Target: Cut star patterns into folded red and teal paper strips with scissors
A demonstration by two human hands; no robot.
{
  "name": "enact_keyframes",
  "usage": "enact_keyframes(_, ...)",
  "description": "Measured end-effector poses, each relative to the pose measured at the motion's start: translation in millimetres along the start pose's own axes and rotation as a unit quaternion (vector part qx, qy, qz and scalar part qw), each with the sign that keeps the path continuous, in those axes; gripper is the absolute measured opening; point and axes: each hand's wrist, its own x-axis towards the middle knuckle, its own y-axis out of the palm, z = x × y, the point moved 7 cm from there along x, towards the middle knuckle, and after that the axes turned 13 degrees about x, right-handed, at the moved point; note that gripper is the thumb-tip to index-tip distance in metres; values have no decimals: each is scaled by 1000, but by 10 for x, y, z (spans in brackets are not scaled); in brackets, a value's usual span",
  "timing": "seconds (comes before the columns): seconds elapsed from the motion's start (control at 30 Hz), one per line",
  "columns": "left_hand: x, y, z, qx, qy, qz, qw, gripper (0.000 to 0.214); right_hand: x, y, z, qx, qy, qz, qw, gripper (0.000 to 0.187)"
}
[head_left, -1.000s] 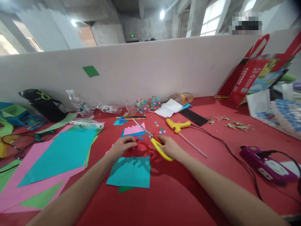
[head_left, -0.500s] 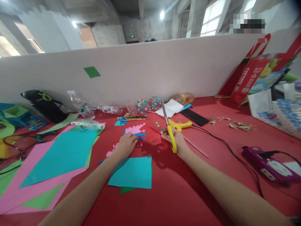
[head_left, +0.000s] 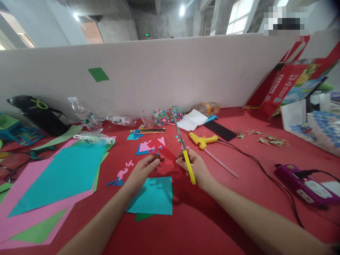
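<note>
At six o'clock from left hand, teal sheet looks uncut; pink scraps cut, nine o'clock. Left grip narrow, apparently on red paper; right hand holds yellow scissors, three o'clock.

The yellow-handled scissors, slanted sharply left earlier, now point more forward.

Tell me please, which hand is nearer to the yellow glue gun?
Right. The right hand is just on the near side of the yellow glue gun, slightly left; the left hand is farther left.
</note>
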Motion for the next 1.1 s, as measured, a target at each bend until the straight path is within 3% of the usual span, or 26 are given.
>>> enact_keyframes(0.1, -95, 137, 31, -209, -84, 10, 974, 24, -72, 85, -102, -13, -1, 9, 1000, 30)
enact_keyframes(0.2, -155, 135, 53, -281, -146, -13, 949, 21, -119, 145, -147, -49, 7, 26, 998, 35)
enact_keyframes(0.33, -207, 197, -43, -254, -138, 93, 953, 16, -160, 170, -95, -32, 40, 38, 998, 37)
enact_keyframes(0.43, -263, 267, -95, -224, -111, 152, 956, 10, -200, 241, -83, 19, 75, 84, 993, 36)
enact_keyframes(0.7, -293, 329, -101, -300, -139, 151, 932, 27, -220, 222, -100, 40, 46, 52, 997, 32)
enact_keyframes(0.83, -324, 340, -29, -358, -204, 115, 904, 28, -214, 191, -53, 14, 12, 33, 999, 29)
enact_keyframes(0.93, -384, 434, 11, -359, -243, 144, 889, 23, -217, 158, -34, 2, -5, 16, 1000, 29)
enact_keyframes(1.0, -399, 483, -3, -347, -234, 167, 893, 22, -220, 151, -40, -7, -6, 18, 1000, 28)
enact_keyframes(1.1, -352, 423, -22, -322, -195, 119, 919, 18, -217, 127, -59, -33, -8, 26, 999, 29)
